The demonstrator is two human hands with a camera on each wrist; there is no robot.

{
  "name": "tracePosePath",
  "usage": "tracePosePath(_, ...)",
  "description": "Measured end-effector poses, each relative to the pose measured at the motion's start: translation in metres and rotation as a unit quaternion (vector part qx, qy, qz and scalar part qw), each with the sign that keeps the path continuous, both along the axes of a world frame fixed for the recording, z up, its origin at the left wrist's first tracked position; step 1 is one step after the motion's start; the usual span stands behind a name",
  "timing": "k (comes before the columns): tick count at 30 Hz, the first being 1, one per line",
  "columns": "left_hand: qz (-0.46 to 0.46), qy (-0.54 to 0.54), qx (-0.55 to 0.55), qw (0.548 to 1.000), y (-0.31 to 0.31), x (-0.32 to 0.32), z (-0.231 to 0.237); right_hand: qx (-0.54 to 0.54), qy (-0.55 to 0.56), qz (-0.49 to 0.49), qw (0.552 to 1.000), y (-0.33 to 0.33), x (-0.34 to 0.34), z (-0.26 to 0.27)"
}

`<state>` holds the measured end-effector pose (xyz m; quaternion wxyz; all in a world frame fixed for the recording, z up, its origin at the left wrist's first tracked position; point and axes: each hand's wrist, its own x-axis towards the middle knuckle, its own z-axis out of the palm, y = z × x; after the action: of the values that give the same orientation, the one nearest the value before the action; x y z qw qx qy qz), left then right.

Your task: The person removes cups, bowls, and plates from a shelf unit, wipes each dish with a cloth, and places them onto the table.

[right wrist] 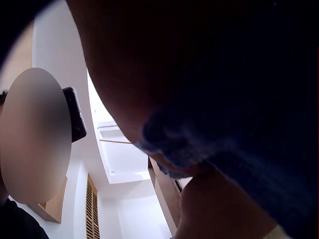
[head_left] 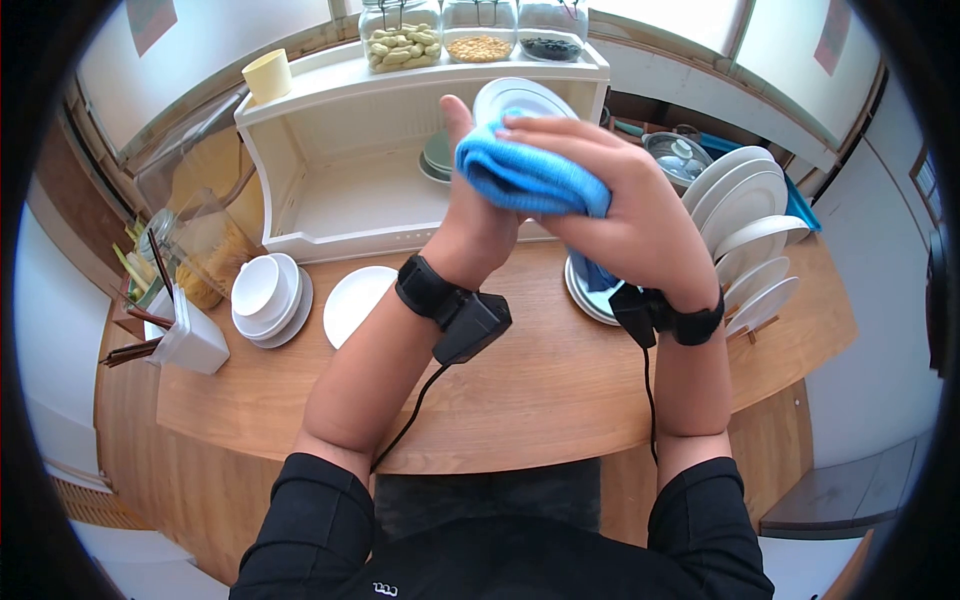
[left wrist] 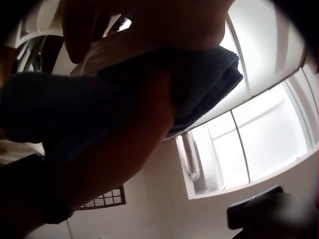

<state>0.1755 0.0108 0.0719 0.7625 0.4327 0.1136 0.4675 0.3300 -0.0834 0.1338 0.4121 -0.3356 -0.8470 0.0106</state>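
Note:
Both hands are raised over the table in the head view, with a folded blue cloth point(head_left: 530, 175) between them. The right hand point(head_left: 640, 205) grips the cloth, fingers bent over its top; part of it hangs below that hand. A white plate point(head_left: 522, 98) shows its upper part behind the cloth. The left hand point(head_left: 480, 220) holds this plate from the left, thumb pointing up, its other fingers mostly hidden by the cloth. In the left wrist view the cloth point(left wrist: 204, 89) is dark against the hands. The right wrist view shows the cloth point(right wrist: 184, 144) in deep shadow.
White plates stand upright in a rack point(head_left: 755, 325) at right. A small plate stack point(head_left: 590, 300) sits under the right wrist. At left are a plate point(head_left: 355, 300), stacked bowls point(head_left: 262, 290) and a chopstick holder point(head_left: 195, 335). Behind stands a cream shelf point(head_left: 340, 180) with jars point(head_left: 400, 45) on top.

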Motion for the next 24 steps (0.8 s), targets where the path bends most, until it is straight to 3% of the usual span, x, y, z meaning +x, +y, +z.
tracePosePath(1,-0.024,-0.056,-0.008,0.998,-0.001,-0.001,0.004,-0.028,-0.007,0.007,1.000,-0.006,-0.001,0.003)
tracePosePath(4,0.004,-0.087,-0.071,0.994,-0.010,-0.006,0.021,-0.049,-0.080,-0.009,0.996,-0.017,0.009,0.012)
tracePosePath(6,0.031,-0.089,-0.026,0.995,-0.008,-0.005,0.022,-0.064,-0.068,0.001,0.996,-0.020,0.019,0.016)
tracePosePath(10,0.070,-0.063,0.041,0.995,-0.012,-0.011,0.028,-0.064,-0.093,-0.083,0.990,-0.020,0.038,0.021)
tracePosePath(12,0.034,-0.045,0.040,0.998,-0.017,-0.013,0.031,-0.016,-0.032,-0.139,0.990,-0.008,0.044,0.013)
tracePosePath(16,0.015,-0.015,0.082,0.996,-0.019,-0.008,0.031,-0.018,0.087,-0.177,0.980,0.010,0.036,0.007)
tracePosePath(21,-0.030,0.063,0.091,0.993,-0.031,0.000,0.031,-0.018,0.147,-0.173,0.974,0.021,0.026,-0.005)
tracePosePath(24,-0.005,0.083,0.068,0.994,-0.027,0.000,0.023,-0.034,0.185,-0.107,0.976,0.017,0.017,-0.006)
